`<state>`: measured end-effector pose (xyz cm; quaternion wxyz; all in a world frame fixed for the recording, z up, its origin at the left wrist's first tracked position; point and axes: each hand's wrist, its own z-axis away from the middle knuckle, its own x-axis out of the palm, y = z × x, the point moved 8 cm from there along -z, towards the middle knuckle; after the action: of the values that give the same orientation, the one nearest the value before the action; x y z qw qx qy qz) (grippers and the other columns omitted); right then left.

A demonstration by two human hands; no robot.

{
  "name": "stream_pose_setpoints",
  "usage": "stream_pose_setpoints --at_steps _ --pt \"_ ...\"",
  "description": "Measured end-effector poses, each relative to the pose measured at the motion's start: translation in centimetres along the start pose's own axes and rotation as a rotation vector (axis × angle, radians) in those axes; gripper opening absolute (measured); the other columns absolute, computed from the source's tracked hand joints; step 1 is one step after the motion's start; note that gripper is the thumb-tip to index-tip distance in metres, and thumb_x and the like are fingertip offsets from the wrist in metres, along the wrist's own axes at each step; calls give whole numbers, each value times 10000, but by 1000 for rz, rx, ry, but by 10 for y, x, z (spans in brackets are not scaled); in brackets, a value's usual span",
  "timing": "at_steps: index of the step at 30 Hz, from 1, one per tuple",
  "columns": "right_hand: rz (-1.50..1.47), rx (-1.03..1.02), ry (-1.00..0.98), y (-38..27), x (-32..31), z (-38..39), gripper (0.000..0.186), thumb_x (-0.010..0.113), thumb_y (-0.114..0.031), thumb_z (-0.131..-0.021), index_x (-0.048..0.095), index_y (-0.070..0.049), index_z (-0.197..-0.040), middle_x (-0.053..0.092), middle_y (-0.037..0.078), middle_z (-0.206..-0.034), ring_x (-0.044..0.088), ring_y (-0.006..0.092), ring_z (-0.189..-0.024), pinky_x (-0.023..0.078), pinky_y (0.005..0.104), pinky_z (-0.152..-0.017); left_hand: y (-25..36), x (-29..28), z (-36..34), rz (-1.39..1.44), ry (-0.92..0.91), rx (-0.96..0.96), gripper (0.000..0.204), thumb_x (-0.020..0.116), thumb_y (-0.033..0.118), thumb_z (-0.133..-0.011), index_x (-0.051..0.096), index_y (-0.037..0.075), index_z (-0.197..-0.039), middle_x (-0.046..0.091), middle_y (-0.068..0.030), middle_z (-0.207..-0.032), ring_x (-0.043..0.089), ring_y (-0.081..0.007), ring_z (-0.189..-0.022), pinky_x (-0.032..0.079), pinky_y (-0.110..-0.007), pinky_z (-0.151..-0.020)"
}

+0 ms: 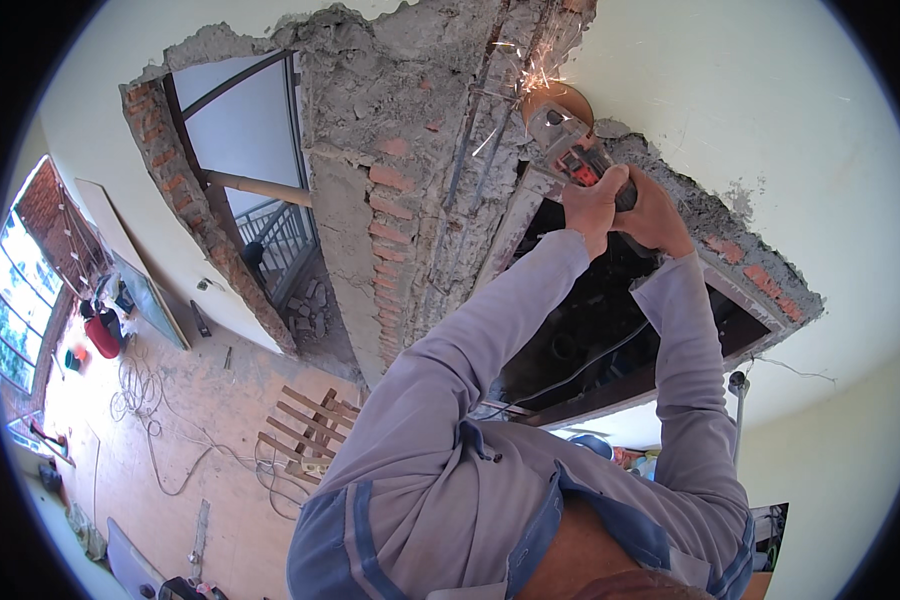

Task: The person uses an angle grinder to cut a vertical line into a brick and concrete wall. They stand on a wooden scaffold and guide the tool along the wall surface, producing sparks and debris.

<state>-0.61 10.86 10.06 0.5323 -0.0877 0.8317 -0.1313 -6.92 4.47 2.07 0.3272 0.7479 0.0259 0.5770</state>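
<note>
The angle grinder (pixel 580 158) is raised to the broken masonry (pixel 365 100), sparks (pixel 536 78) flying where its disc (pixel 567 98) seems to meet steel bars (pixel 461 160). The left hand (pixel 592 208) and right hand (pixel 658 212) both grasp it. The masonry is already opened; cutting looks unfinished, with long bars in place.

Could not see much of the rear of the angle grinder (pixel 577 162), covered by the left hand (pixel 595 207) and the right hand (pixel 657 213). Lost the edge of the disc (pixel 564 103) in a flare of sparks (pixel 535 76), point of contact unclear. Made out little inside the dark opening (pixel 550 345) beyond a thin cable (pixel 607 352). Missed part of the slatted wood (pixel 307 416) behind the left sleeve (pixel 450 365). Found the distant person in red (pixel 101 336) too small for detail. Saw the broken masonry (pixel 370 70) cut off above, a bluish panel (pixel 133 566) below.
</note>
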Motion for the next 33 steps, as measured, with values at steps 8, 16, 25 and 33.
stream_pose_setpoints --at_steps 8,16,25,33 --pt "-26 -18 3 -1 0 -1 692 870 -306 -595 599 -70 -1186 698 190 -1010 669 405 -958 501 448 -829 1 0 -1 11 8 14 237 780 145 -824 665 4 -975 680 -46 -906 654 -137 -760 540 -310 -683" --pt "3 -9 3 2 0 -3 693 871 -311 -594 598 -74 -1185 700 183 -997 669 403 -947 498 452 -822 1 0 -2 -7 11 27 219 781 147 -826 663 17 -958 676 -38 -893 652 -132 -748 538 -311 -695" --pt "4 -9 10 -1 -2 -1 688 874 -302 -591 596 -77 -1179 699 177 -991 669 397 -943 498 450 -817 1 2 -2 0 1 27 223 779 144 -828 668 3 -960 683 -46 -899 661 -139 -759 541 -310 -686" --pt "-3 8 -4 -1 -1 -1 687 877 -290 -580 603 -79 -1174 701 174 -988 672 395 -939 501 449 -825 1 1 0 -9 15 8 240 781 150 -826 669 -3 -973 684 -57 -918 661 -144 -761 539 -306 -687"
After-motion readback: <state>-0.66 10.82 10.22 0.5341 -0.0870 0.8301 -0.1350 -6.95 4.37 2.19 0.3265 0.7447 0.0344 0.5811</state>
